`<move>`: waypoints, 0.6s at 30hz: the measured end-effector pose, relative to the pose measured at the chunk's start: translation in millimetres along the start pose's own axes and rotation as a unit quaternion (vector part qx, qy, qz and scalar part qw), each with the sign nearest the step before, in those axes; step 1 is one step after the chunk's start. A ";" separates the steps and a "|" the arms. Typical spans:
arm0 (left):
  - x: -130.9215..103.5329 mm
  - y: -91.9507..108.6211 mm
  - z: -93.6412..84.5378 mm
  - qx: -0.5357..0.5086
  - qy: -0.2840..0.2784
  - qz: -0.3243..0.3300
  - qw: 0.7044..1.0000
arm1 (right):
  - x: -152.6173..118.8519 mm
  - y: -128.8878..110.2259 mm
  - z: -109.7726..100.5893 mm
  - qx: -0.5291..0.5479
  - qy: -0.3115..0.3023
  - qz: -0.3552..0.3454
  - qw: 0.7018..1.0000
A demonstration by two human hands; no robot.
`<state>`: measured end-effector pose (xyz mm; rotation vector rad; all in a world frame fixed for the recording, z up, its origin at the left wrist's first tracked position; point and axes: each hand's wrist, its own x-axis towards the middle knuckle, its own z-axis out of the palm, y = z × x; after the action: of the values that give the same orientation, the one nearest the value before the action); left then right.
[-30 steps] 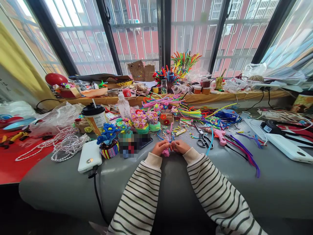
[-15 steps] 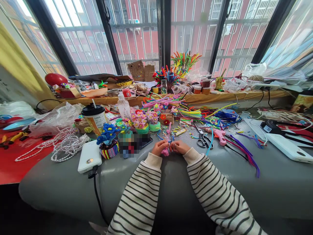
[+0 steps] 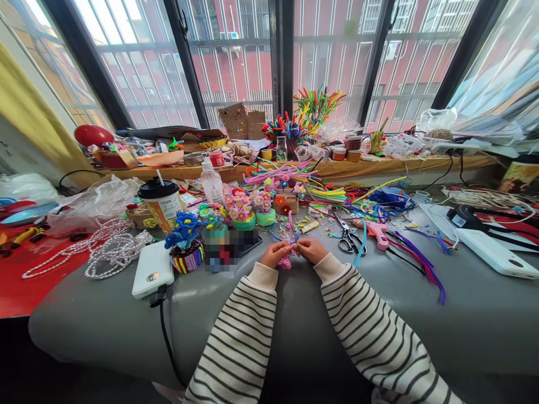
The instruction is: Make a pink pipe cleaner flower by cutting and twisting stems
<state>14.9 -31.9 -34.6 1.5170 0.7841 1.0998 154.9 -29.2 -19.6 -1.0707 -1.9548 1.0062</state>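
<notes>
Both hands meet over the front middle of the grey table. My left hand (image 3: 275, 253) is closed in a pinch on a pink pipe-cleaner flower (image 3: 285, 262), whose petals hang just below the fingertips. A pink pipe-cleaner length (image 3: 290, 220) sticks up beyond the fingers. My right hand (image 3: 310, 250) is also closed, its fingertips touching the same piece from the right; a thin bluish strand shows near them. What exactly lies between the right fingertips is too small to make out. Scissors (image 3: 351, 235) lie to the right of the hands.
A pink glue gun (image 3: 379, 233) and purple pipe cleaners (image 3: 421, 258) lie right. Left stand a blue flower pot (image 3: 187, 260), a white power bank (image 3: 154, 268), a lidded cup (image 3: 162, 205) and a bottle (image 3: 211, 182). Pipe-cleaner bundles (image 3: 282, 171) and small flower pots (image 3: 244, 216) stand behind.
My hands have drawn slightly closer together around the pink flower, and the right hand has shifted a little left and up. The things on the table stay where they were.
</notes>
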 end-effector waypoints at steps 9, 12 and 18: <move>-2.2 5.2 1.2 0.007 -0.036 -0.005 0.999 | 0.4 5.5 5.1 0.153 -0.099 0.040 0.982; -2.7 7.3 1.8 0.016 -0.041 0.001 0.999 | 0.0 5.8 3.7 0.169 -0.105 0.036 0.979; -1.1 4.5 1.0 0.004 -0.021 -0.006 1.000 | -1.6 0.4 3.4 0.156 -0.058 0.045 0.985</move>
<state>15.2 -34.3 -30.5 1.5357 0.7681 1.0544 152.9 -31.4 -21.8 -0.9467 -1.7737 1.3994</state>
